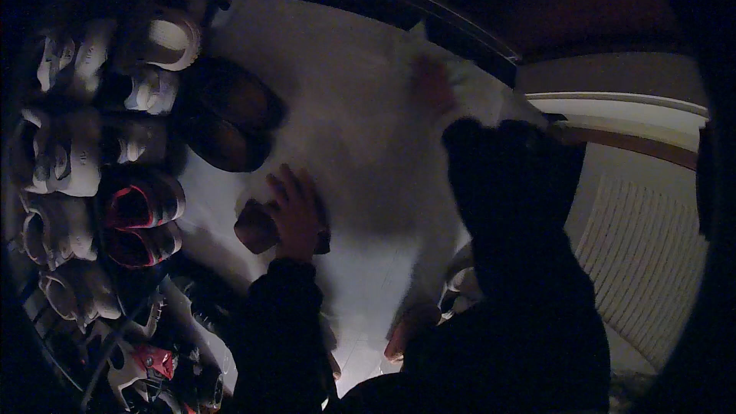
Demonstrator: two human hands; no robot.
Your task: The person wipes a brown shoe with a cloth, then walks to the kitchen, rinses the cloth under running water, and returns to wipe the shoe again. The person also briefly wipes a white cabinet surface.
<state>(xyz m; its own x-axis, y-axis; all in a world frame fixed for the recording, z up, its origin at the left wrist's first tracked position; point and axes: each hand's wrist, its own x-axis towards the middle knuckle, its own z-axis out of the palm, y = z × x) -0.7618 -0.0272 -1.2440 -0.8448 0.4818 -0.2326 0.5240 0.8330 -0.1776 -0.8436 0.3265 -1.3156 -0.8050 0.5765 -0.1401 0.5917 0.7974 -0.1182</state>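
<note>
My left hand (296,213) lies over a dark brown object (256,229), possibly a shoe, on the pale floor (356,184). Its fingers are extended and somewhat apart. The object shows on both sides of the hand, but whether I grip it or only touch it is unclear. Motion blurs my right hand (432,85), which reaches far forward to the floor near a dark raised edge. Around its fingers is a blurred pale, greenish patch (460,77), perhaps a cloth. A pair of dark slip-on shoes (230,115) sits just beyond my left hand.
Rows of light shoes (80,155) line the left side, with red-lined sneakers (146,221) beside them. More footwear (155,362) is jumbled at lower left. A dark ledge (471,46) bounds the far side. A ribbed pale surface (644,259) is at right. My foot (397,345) shows below.
</note>
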